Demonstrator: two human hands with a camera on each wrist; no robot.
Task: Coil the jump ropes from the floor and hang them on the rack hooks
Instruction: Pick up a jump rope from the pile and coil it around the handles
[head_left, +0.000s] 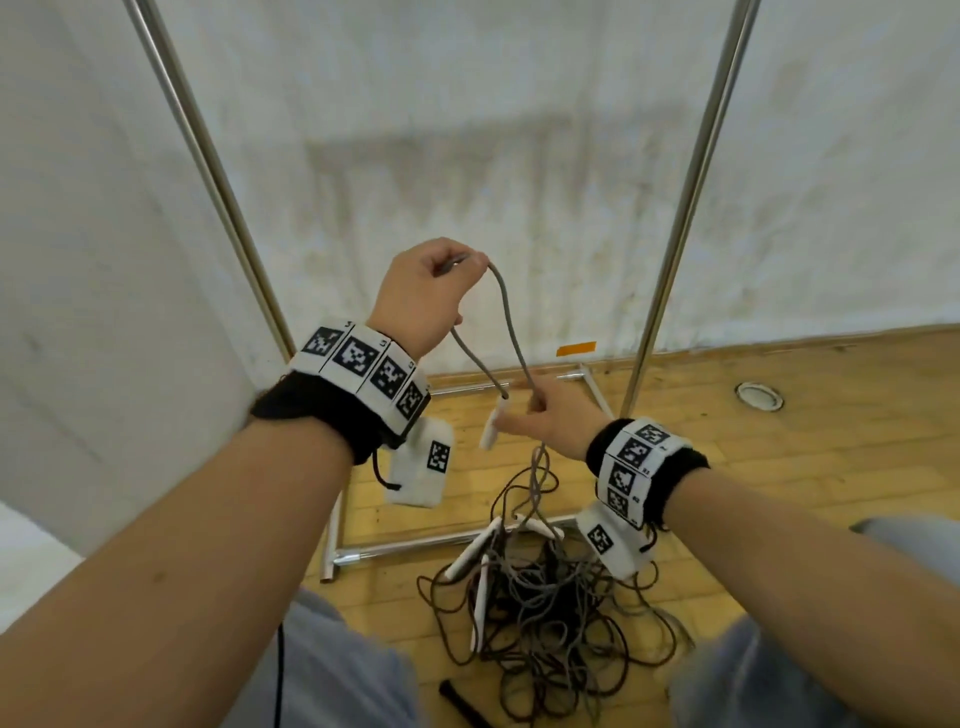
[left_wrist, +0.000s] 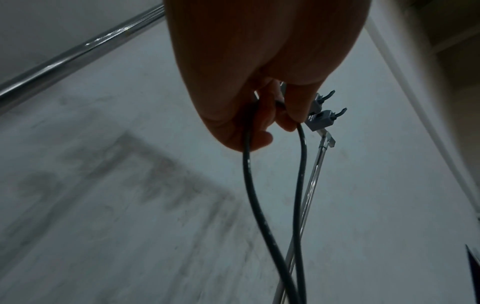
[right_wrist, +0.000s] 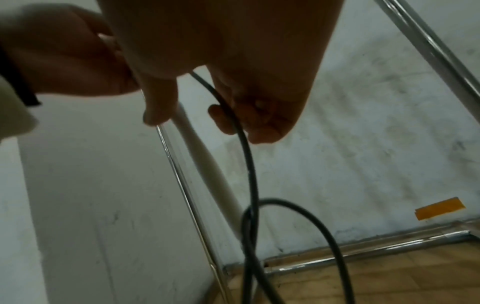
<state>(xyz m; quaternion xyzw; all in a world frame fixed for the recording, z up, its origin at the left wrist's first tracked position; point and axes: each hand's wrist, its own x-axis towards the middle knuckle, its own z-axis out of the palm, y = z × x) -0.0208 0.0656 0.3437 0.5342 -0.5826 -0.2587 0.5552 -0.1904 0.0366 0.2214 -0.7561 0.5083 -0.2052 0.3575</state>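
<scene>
so, left hand: the left hand (head_left: 423, 291) is raised in front of the wall, fingers curled round a bend of the grey rope (head_left: 506, 312), two strands hanging from it.
right hand: the right hand (head_left: 553, 423) sits lower, thumb and fingers pinching the same grey rope where it drops toward the floor.
handle: a white handle (head_left: 491, 428) dangles from the short strand, just beside the right hand's fingers; whether they touch it i cannot tell.
pile: a tangled pile of ropes (head_left: 545, 597), grey and brown with white handles, lies on the wooden floor (head_left: 779, 457) below the hands.
rack: the metal rack (head_left: 680, 208) stands against the wall, its base bar near the pile.
hooks: two grey hooks (left_wrist: 322, 115) show on a rack bar in the left wrist view, beyond the fingers.
tape: an orange tape strip (head_left: 575, 348) is stuck low on the wall.
</scene>
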